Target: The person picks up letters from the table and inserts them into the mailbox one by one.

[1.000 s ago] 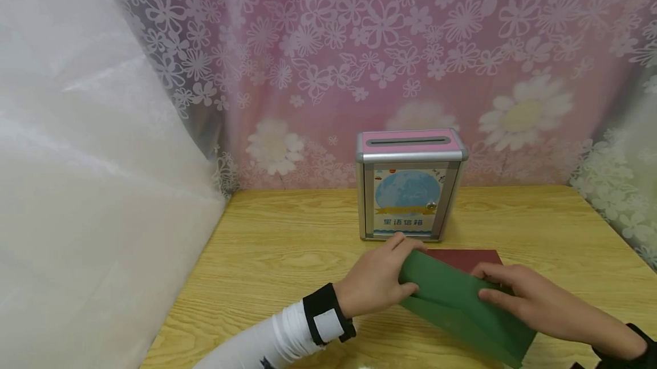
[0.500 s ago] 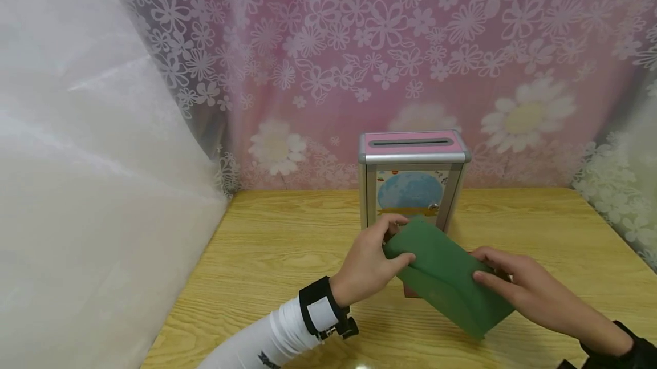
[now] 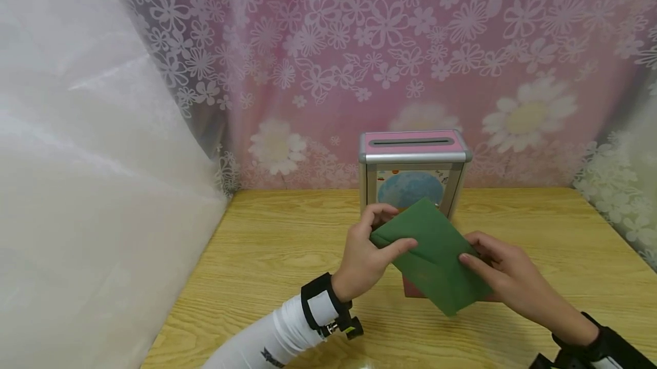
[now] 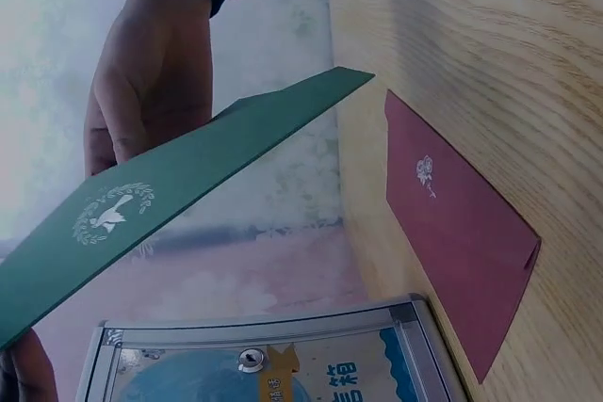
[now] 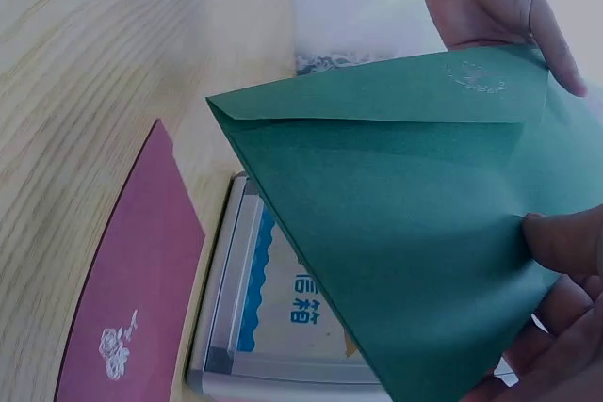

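Observation:
A green envelope (image 3: pixel 433 255) is held up tilted between both hands, overlapping the lower front of the letter box in the head view. My left hand (image 3: pixel 364 252) grips its left end, thumb on the near face and fingers behind. On the right edge, my right hand (image 3: pixel 505 272) pinches it between thumb and fingers. The right wrist view shows the envelope's flap (image 5: pixel 377 91) folded over; its other face carries a white bird-and-wreath print (image 4: pixel 113 214). Under it, a dark red envelope (image 4: pixel 452 223) with a white rose print lies flat on the table.
The letter box (image 3: pixel 416 146), with a pink slotted top and a keyed front door, stands at the table's back. A pink floral curtain (image 3: pixel 333 72) hangs behind it, and white sheeting (image 3: pixel 102 186) covers the left side. The wooden table (image 3: pixel 272 232) extends around them.
Both hands have lifted the green envelope up and left, away from the red envelope and in front of the letter box. It has turned to a steeper tilt, with both hands still gripping it.

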A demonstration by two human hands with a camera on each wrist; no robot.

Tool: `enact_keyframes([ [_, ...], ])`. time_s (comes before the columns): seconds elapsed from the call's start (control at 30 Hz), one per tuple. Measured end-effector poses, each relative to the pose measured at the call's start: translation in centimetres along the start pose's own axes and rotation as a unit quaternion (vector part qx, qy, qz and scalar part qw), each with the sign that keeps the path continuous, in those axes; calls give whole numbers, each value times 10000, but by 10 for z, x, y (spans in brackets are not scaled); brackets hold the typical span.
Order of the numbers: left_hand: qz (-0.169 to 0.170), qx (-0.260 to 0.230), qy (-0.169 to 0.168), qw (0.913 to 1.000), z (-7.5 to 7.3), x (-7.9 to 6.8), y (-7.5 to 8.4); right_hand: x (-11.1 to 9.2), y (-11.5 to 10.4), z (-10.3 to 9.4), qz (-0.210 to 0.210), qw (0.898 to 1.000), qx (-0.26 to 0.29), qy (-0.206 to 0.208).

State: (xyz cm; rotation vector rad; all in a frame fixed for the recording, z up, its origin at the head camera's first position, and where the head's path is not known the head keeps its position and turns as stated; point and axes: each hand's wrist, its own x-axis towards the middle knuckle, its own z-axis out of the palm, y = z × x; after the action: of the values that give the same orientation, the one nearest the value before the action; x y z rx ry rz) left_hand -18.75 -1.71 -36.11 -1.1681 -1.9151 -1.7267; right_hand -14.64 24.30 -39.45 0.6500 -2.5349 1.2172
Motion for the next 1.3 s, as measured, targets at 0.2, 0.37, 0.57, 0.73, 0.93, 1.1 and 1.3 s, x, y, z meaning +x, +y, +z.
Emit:
enact_keyframes([
  [0.2, 145, -126, 88, 9998, -2, 1, 5, 3, -5, 2, 39, 9996, 245, 158],
  [0.37, 230, -188, -153, 9994, 2, -1, 1, 8, -11, 4, 132, 9986, 283, 429],
  [0.57, 428, -114, -377, 9983, 7, -3, -2, 11, -14, 8, 21, 9967, 368, 729],
  [0.73, 493, 68, -379, 9980, 10, -4, -3, 12, -20, 9, -25, 9952, 482, 852],
  [0.93, 480, 119, -425, 9979, 13, -7, -19, 14, -20, 10, 100, 9938, 496, 986],
  [1.1, 466, 312, -415, 9976, 15, -7, -35, 21, -22, 6, 86, 9917, 472, 1191],
  [1.3, 603, 602, -195, 9962, 11, 6, -37, 32, -27, -3, -51, 9919, 340, 1221],
])
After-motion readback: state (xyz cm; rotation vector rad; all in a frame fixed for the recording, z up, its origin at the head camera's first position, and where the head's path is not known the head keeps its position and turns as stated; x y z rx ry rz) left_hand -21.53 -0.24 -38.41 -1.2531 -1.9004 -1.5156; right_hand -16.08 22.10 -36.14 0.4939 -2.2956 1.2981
